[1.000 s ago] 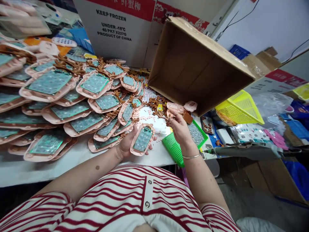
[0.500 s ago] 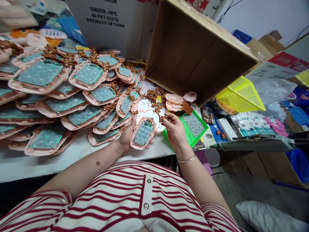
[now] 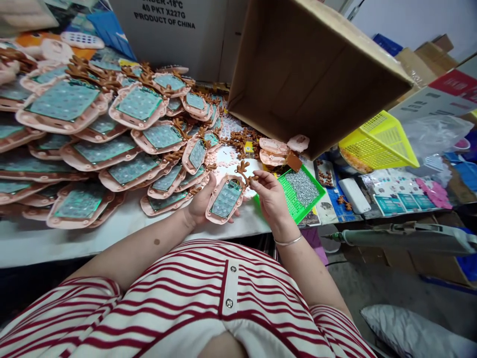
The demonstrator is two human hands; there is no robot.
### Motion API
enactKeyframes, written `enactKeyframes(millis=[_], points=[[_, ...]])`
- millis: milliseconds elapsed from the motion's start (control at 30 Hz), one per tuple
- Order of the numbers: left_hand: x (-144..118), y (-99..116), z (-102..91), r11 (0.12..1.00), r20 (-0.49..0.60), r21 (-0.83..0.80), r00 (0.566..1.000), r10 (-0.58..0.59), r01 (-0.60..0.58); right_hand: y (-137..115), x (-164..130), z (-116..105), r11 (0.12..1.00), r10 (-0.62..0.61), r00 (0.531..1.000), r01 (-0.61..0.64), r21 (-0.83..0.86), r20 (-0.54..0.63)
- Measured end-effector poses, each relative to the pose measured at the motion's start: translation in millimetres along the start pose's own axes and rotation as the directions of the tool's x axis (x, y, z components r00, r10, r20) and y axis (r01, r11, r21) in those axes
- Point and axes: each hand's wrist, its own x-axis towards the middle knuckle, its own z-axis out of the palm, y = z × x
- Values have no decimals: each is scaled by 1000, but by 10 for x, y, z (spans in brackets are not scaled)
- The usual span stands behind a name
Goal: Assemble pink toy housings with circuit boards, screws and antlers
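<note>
My left hand [image 3: 199, 203] holds a pink toy phone shell [image 3: 225, 199] with a green keypad board facing up, just above the white table's [image 3: 55, 243] front edge. My right hand [image 3: 271, 198] pinches a small brown antler piece [image 3: 244, 170] at the shell's top end. A heap of more brown antler pieces [image 3: 244, 139] lies behind the hands. A green tray of small silver screws [image 3: 301, 188] sits right of my right hand.
Many pink shells with green boards [image 3: 100, 129] are piled across the left of the table. A tipped cardboard box [image 3: 313, 74] hangs over the back right, beside a yellow basket [image 3: 376, 144]. An electric screwdriver [image 3: 406, 233] lies at the right.
My right hand came down from near the box with an antler piece and brought it to the top of the shell in my left hand. The view tilted slightly down.
</note>
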Motion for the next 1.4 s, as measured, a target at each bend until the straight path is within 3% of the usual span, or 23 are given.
enactKeyframes(millis=[233,533,600,700,800,1000,1267,1400], points=[[2,7,-5,1000,5,-27,1000,-11,11,133,42,-70,987,-113,992,118,-113,48],[-44,49,42,997,26,-45,998,-63,64,216,13,-91,869,-339,933,358,-342,119],[-57,67,55,995,34,-62,996,-78,80,190,12,-103,887,-293,946,322,-331,136],[-62,72,70,989,38,-74,991,-125,127,92,42,-140,965,-104,978,142,-219,179],[-57,49,72,980,53,-59,981,-187,190,-38,97,-136,991,-18,985,39,-125,170],[-41,9,45,968,66,27,965,-252,251,-168,180,-16,969,186,939,-126,-213,290],[-56,8,40,953,66,19,950,-304,303,-160,144,-89,969,113,945,-36,-246,307],[-53,-1,39,949,87,9,945,-316,316,-134,129,-101,977,131,944,-72,-200,302]])
